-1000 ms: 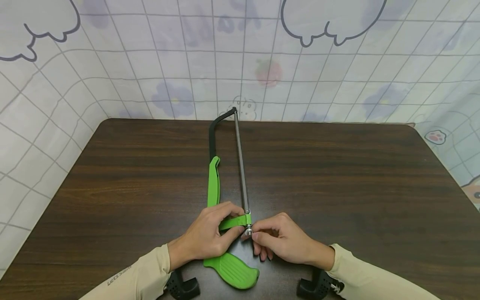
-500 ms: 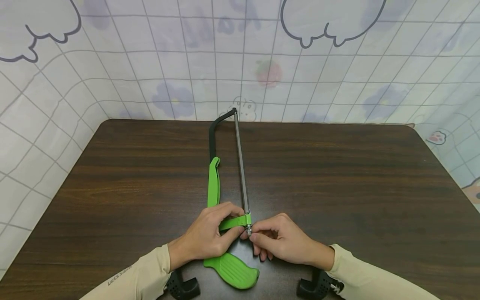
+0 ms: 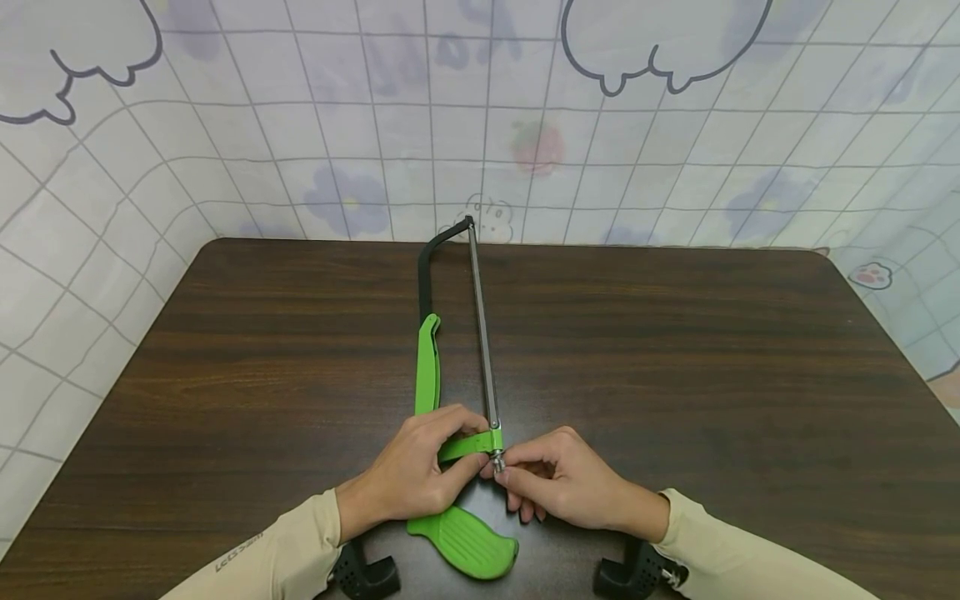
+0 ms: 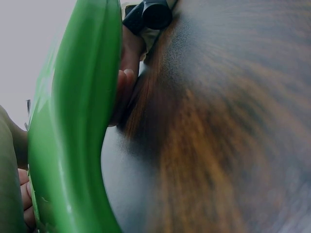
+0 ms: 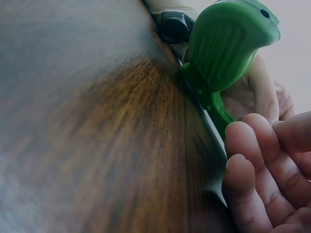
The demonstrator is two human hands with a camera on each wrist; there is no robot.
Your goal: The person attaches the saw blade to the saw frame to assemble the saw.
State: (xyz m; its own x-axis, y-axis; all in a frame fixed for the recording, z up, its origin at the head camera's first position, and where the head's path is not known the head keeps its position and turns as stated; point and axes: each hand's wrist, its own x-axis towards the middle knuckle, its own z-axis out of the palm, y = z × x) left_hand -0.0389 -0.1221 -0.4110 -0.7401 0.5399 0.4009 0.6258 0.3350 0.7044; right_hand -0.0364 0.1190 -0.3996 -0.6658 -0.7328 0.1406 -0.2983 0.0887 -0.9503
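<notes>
A hacksaw with a green handle (image 3: pixel 467 543) and a black front frame lies on the table, its far end toward the wall. Its narrow metal blade bar (image 3: pixel 482 325) runs from the black tip back to a green bracket. My left hand (image 3: pixel 420 462) grips the frame by that bracket, thumb and fingers around it. At the blade's near end sits a small silver wing nut (image 3: pixel 498 460), which my right hand (image 3: pixel 562 479) pinches between thumb and forefinger. In the right wrist view the handle (image 5: pixel 228 46) stands beyond my curled fingers (image 5: pixel 243 141), and the nut is hidden.
The dark wooden table (image 3: pixel 712 358) stretches out on both sides of the saw. A white gridded cloth (image 3: pixel 637 158) with printed flowers hangs behind it. Black wrist cameras (image 3: pixel 367 575) sit under both forearms, near the table's front.
The wing nut has turned a little, and my right thumb has shifted slightly left and down along it. My left hand and the hacksaw stay in place.
</notes>
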